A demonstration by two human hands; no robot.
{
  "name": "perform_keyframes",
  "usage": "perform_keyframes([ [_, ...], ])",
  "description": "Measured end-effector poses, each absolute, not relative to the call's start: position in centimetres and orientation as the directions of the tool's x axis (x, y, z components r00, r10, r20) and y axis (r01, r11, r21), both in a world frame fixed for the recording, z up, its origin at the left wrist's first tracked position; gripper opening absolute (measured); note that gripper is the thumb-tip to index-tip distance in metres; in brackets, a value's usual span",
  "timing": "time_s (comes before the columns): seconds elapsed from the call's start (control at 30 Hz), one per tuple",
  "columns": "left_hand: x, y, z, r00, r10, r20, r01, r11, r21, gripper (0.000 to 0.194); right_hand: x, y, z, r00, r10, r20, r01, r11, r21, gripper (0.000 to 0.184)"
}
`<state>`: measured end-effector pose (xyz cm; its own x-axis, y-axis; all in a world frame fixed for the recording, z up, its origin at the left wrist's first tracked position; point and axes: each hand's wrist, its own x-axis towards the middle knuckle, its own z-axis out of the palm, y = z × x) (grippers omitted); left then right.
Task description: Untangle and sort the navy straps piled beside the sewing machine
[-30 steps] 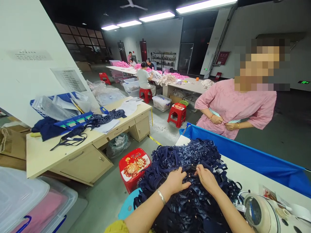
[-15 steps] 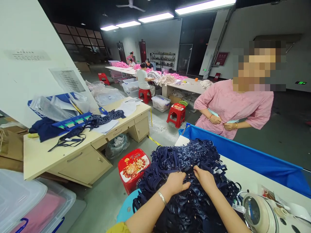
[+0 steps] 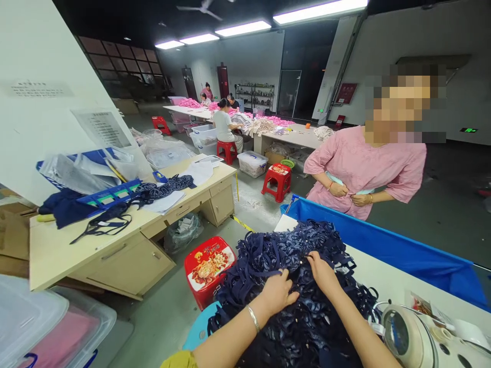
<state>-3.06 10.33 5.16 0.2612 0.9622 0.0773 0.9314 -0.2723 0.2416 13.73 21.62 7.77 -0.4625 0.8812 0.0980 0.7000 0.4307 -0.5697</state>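
Observation:
A big heap of navy blue lace straps (image 3: 291, 250) lies on the white table (image 3: 383, 278) in front of me. My left hand (image 3: 276, 291), with a silver bangle on the wrist, rests on the heap with fingers curled into the straps. My right hand (image 3: 321, 269) lies a little farther in, its fingertips pinching a strap near the top of the heap. Both hands touch the pile and sit close together.
A person in a pink top (image 3: 364, 168) stands across the table behind a blue cloth edge (image 3: 383, 245). A round metal device (image 3: 410, 337) sits at the right. A red stool (image 3: 207, 266) and a beige desk (image 3: 126, 240) stand to the left, with clear plastic bins (image 3: 49, 322) nearer.
My right hand has slid farther up the heap and my left hand has shifted slightly. The view has drifted a little to the right.

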Motion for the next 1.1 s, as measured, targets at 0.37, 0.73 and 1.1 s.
perform_keyframes([
  [0.37, -4.6, 13.1, 6.4, 0.532, 0.835, 0.141, 0.816, -0.55, 0.178, 0.039, 16.1, 19.6, 6.8, -0.455, 0.888, -0.063, 0.822, 0.392, -0.412, 0.028],
  [0.73, -3.6, 10.6, 5.5, 0.277, 0.957, 0.083, 0.868, -0.286, 0.407, 0.044, 15.7, 20.0, 7.7, -0.503, 0.856, -0.116, 0.848, 0.463, -0.258, 0.02],
  [1.1, -3.4, 10.9, 5.1, 0.209, 0.976, 0.056, 0.795, -0.203, 0.571, 0.044, 15.7, 20.0, 7.8, -0.571, 0.817, -0.075, 0.781, 0.513, -0.355, 0.026],
])
